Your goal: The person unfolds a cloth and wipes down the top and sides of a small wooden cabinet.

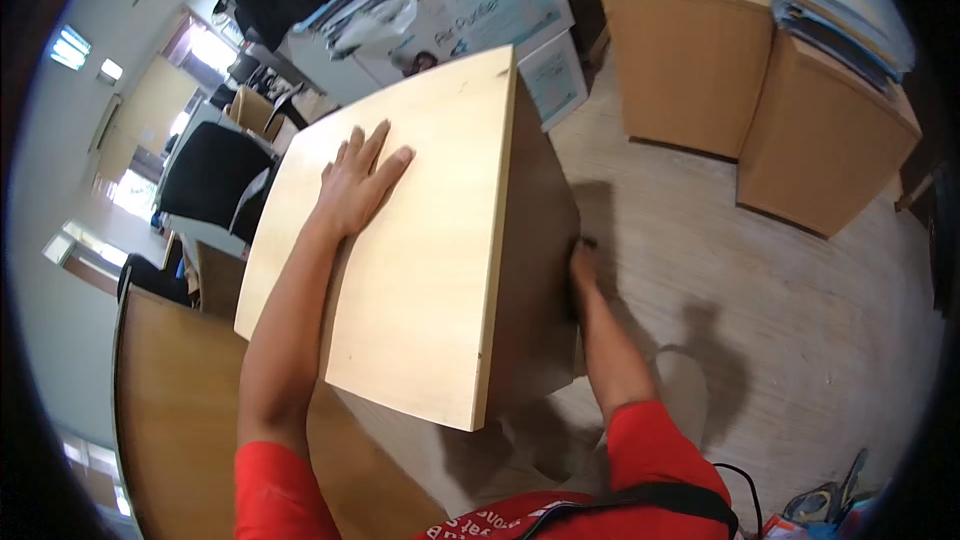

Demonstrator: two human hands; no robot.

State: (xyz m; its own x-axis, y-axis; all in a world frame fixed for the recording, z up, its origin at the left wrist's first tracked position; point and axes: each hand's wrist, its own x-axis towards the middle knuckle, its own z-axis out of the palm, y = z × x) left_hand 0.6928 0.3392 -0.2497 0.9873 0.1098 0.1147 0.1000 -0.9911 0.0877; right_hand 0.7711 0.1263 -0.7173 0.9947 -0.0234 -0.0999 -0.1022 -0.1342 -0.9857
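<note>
A wooden cabinet point(430, 230) with a pale top and a darker side panel point(535, 240) stands right in front of me. My left hand point(360, 180) lies flat on its top, fingers spread and thumb out to the side. Against the edge of the dark side panel is my right hand point(583, 265). Its fingers are mostly hidden by the cabinet, so I cannot tell how they are bent.
A brown desk point(190, 410) stands at the left, close to the cabinet. Behind are an air purifier carton point(470, 20) and a black chair point(215, 180). Two wooden cabinets point(685, 60) with stacked folders point(840, 20) stand at the right, across a stretch of floor.
</note>
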